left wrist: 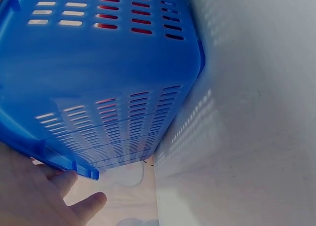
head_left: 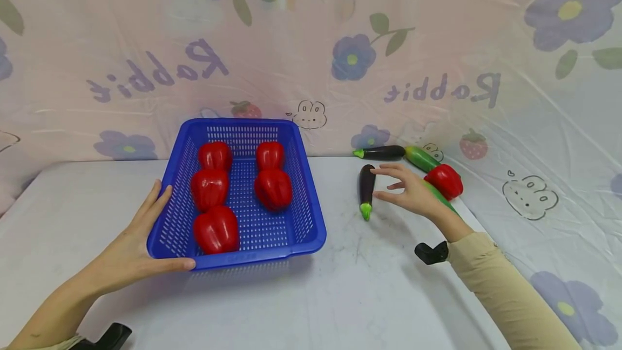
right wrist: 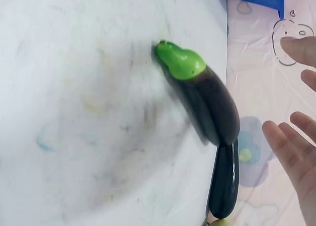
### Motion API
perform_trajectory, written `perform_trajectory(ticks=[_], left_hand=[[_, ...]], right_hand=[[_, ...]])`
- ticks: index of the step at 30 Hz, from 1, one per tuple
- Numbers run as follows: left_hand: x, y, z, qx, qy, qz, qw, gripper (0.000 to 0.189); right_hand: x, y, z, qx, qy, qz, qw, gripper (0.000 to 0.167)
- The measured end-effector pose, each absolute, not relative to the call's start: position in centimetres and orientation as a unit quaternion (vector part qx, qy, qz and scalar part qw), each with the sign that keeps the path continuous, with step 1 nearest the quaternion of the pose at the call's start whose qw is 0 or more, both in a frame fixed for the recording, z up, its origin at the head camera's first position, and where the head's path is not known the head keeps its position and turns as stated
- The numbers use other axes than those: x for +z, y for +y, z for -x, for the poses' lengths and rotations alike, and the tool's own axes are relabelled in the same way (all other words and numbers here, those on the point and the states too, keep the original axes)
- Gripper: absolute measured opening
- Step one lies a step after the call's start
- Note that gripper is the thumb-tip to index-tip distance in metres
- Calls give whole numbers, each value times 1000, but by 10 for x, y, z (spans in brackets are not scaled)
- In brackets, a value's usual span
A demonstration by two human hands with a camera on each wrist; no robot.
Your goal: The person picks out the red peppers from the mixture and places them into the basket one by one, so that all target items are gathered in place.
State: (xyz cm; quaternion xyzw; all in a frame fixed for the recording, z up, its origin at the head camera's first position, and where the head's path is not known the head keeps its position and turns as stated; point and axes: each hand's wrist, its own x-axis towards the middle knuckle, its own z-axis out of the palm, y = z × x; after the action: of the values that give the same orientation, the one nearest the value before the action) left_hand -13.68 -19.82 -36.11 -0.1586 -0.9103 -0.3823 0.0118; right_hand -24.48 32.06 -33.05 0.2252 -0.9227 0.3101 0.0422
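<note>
My left hand (head_left: 131, 247) spans the near left corner of a blue plastic basket (head_left: 318, 226), thumb along the front rim and fairly straight fingers against the left side. In the left wrist view, its fingertips (left wrist: 91, 206) show beside the rim. Several red bell peppers (head_left: 216, 229) sit in the basket in two rows. My right hand (head_left: 408, 190) hovers just right of a dark eggplant (head_left: 366, 185) with a green cap, its fingers spread and loosely bent. The right wrist view shows that eggplant (right wrist: 212, 102) lying apart from the fingers.
Behind the right hand lie a second eggplant (head_left: 384, 153), a green cucumber-like vegetable (head_left: 420, 159) and another red bell pepper (head_left: 444, 181). A long green vegetable (head_left: 439, 194) is partly hidden by the right hand. A printed curtain (head_left: 291, 42) hangs along the back of the white table (head_left: 350, 296).
</note>
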Motion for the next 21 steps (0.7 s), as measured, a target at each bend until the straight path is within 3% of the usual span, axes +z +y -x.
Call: perform_trajectory(ticks=[21], left_hand=[[-361, -198, 136, -389, -907, 158, 12, 123]], right_hand=[[-331, 351, 249, 262, -945, -184, 62, 54]])
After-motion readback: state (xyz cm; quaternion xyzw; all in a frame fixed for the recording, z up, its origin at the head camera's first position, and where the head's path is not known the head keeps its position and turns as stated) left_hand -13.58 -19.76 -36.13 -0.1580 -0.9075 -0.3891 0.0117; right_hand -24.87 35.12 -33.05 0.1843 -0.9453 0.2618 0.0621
